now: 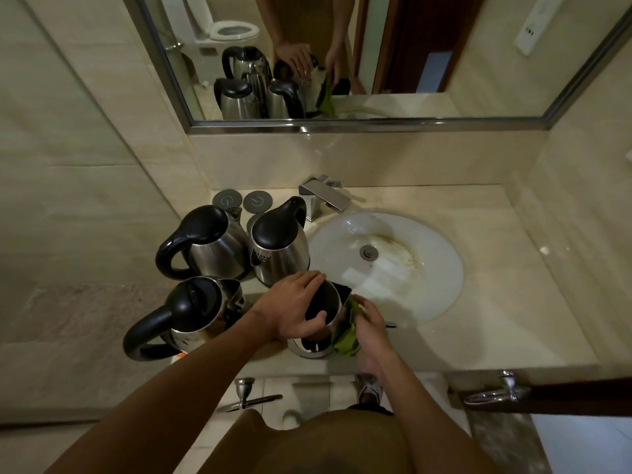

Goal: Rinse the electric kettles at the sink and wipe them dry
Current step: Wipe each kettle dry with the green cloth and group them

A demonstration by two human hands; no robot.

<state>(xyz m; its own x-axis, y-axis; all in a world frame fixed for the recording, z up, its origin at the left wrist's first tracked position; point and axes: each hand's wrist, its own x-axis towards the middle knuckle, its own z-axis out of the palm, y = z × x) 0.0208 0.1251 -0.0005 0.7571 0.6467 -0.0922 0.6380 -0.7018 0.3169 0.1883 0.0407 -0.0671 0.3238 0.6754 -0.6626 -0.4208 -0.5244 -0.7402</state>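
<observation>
**Fingers on one kettle, three more waiting**

Fingers (309, 280) of the left hand (294, 307) curl over the open rim of the steel kettle (328, 311) at the near edge of the surface (496, 302), thumb hooked inside the mouth, holding it steady. The right hand (371, 331) presses a green cloth (347, 338) against the kettle's right flank, its fingers closed around the bunched fabric. This kettle sits just left of the white sink (393, 265), over its front-left rim.

Four kettles show in all. Besides the held one, three stand to its left with black lids shut: a back-left kettle (208, 246), a back-right kettle (278, 246) with its spout toward the camera, and a front-left kettle (186, 318) whose big black handle sticks out toward the near edge. The two rear ones stand just beside each other; whether they touch cannot be told.

Two round grey power bases (242, 201) lie flat behind the kettles, near the wall. One square chrome tap (323, 196) stands at the back of the sink. One mirror (342, 56) above repeats the kettles, both hands and the cloth.
</observation>
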